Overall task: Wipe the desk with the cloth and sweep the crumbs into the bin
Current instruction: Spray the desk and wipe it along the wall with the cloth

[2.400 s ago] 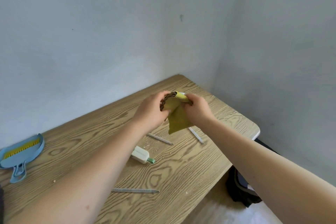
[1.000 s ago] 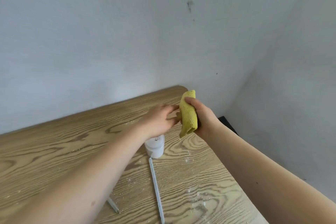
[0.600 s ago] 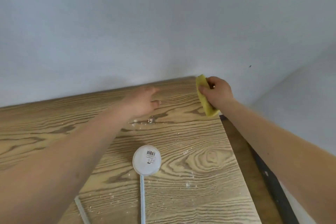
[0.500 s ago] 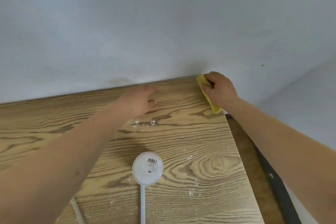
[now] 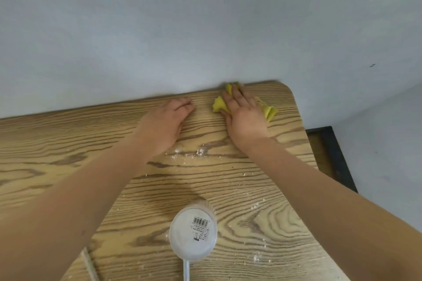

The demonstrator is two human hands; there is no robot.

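Observation:
The yellow cloth [image 5: 269,111] lies bunched on the wood-grain desk [image 5: 228,180] near its far right corner, against the wall. My right hand [image 5: 243,114] presses flat on the cloth with straight fingers, so only the cloth's edges show around it. My left hand [image 5: 165,122] rests palm down on the bare desk just to the left, holding nothing. White crumbs [image 5: 191,152] lie scattered right behind my wrists and further toward the near right of the desk. No bin is in view.
A round white container [image 5: 193,234] with a barcode label stands on the desk near me, with a thin white stick [image 5: 186,270] below it. Another pale stick [image 5: 90,266] lies at the bottom left. The grey wall borders the far edge; a dark frame [image 5: 335,157] sits right of the desk.
My right hand went from gripping the cloth at the far corner to pressing it flat and slid it a little left. My left hand settled onto the desk. The view tilted downward.

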